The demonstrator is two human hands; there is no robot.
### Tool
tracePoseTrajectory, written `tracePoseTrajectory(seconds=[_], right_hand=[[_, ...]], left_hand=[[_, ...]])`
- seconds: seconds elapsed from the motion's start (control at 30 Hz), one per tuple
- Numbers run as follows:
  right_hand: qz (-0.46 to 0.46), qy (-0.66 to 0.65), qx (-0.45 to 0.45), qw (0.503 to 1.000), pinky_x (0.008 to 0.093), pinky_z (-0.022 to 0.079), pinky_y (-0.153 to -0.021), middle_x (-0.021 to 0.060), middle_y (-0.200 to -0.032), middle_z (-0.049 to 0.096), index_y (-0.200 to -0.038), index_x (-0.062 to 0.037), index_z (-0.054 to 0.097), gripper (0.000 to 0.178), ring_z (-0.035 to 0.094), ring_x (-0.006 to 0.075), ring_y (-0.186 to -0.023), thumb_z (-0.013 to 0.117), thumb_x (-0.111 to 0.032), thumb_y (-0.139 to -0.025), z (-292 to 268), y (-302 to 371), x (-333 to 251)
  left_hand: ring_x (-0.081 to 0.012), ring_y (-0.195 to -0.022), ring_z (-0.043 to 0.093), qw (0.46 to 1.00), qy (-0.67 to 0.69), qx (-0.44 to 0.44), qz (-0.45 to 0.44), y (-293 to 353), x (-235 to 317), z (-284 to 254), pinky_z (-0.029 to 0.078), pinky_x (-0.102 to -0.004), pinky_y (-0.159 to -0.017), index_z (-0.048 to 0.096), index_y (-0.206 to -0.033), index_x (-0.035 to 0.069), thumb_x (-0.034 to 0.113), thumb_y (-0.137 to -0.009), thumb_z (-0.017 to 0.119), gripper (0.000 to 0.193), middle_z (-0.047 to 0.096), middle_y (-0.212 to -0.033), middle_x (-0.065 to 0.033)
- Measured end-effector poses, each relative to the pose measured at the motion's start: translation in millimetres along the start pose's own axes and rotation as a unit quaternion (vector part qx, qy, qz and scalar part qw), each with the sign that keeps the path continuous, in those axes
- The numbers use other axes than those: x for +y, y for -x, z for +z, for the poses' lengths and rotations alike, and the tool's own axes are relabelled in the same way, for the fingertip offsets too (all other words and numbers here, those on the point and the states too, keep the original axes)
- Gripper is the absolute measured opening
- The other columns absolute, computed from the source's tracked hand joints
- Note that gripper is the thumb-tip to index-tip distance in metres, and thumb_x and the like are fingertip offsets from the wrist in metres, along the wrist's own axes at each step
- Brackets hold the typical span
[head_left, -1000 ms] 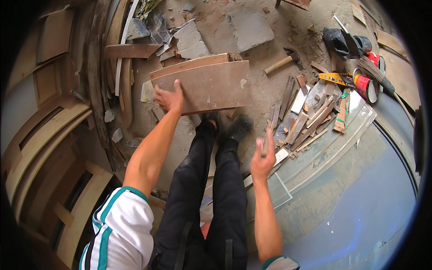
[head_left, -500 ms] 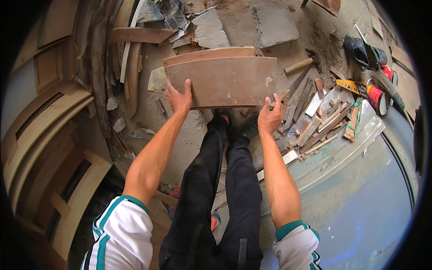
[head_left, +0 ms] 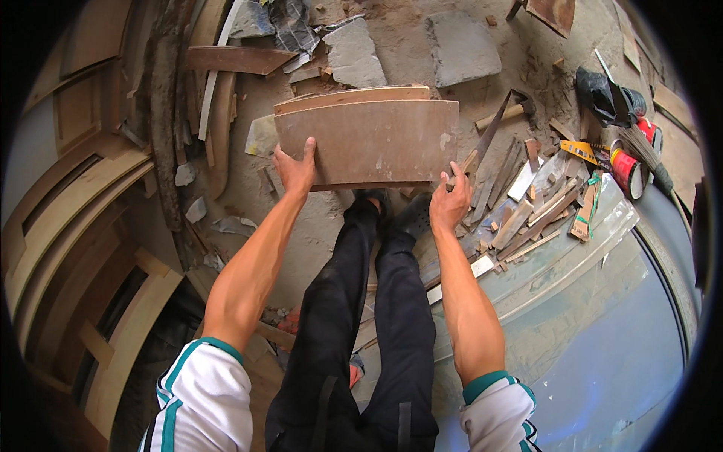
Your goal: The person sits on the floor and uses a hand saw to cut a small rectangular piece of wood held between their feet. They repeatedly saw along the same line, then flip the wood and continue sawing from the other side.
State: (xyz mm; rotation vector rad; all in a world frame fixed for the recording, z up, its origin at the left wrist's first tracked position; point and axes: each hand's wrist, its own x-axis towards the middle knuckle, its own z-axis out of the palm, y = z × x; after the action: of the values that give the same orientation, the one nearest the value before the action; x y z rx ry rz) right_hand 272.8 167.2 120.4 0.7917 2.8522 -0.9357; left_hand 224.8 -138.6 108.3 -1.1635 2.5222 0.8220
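Note:
A stack of brown wooden boards [head_left: 376,143] is held up in front of my legs, the rear one showing above the front one's top edge. My left hand [head_left: 296,166] grips its lower left corner, the thumb lying on the front face. At the lower right corner my right hand [head_left: 451,197] closes round the edge, its fingers partly hidden. The front board has a pale worn patch near its right end.
Wood offcuts [head_left: 538,215] lie in a pile at the right, beside a hand saw [head_left: 493,126], a hammer [head_left: 503,117] and a red can [head_left: 626,167]. Glass sheets [head_left: 587,339] spread at lower right. Curved wooden frames [head_left: 75,203] stand at the left; concrete slabs [head_left: 463,49] lie beyond.
The boards have come slightly lower and nearer to me, tilting a little. Both hands keep their grip and have moved with them.

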Motion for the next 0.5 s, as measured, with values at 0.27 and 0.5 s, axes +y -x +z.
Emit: tracePoseTrajectory(seconds=[0.27, 0.5], right_hand=[[-0.007, -0.023, 0.034, 0.999, 0.0470, 0.047, -0.091, 0.0154, -0.111, 0.068, -0.125, -0.0112, 0.066, 0.031, 0.061, 0.0389, -0.101, 0.066, -0.013, -0.094, -3, 2, -6], [0.069, -0.157, 0.060, 0.983, 0.0415, 0.049, -0.096, 0.0169, -0.121, 0.069, -0.138, -0.0081, 0.057, 0.040, 0.065, 0.0327, -0.112, 0.063, -0.016, -0.099, -78, 21, -26]], left_hand=[[-0.0460, -0.144, 0.033, 0.996, -0.016, -0.086, -0.019, -10, -3, -6, 0.031, -0.0528, -0.116, 0.023, -0.153, -0.008, 0.065, -0.085, 0.069, 0.110, 0.033, -0.152, -0.0343], [-0.0401, -0.151, 0.026, 0.945, -0.294, -0.015, 0.141, 16, 67, -9, 0.024, -0.0540, -0.121, 0.027, -0.157, 0.003, 0.057, -0.091, 0.065, 0.093, 0.028, -0.161, -0.0260]])
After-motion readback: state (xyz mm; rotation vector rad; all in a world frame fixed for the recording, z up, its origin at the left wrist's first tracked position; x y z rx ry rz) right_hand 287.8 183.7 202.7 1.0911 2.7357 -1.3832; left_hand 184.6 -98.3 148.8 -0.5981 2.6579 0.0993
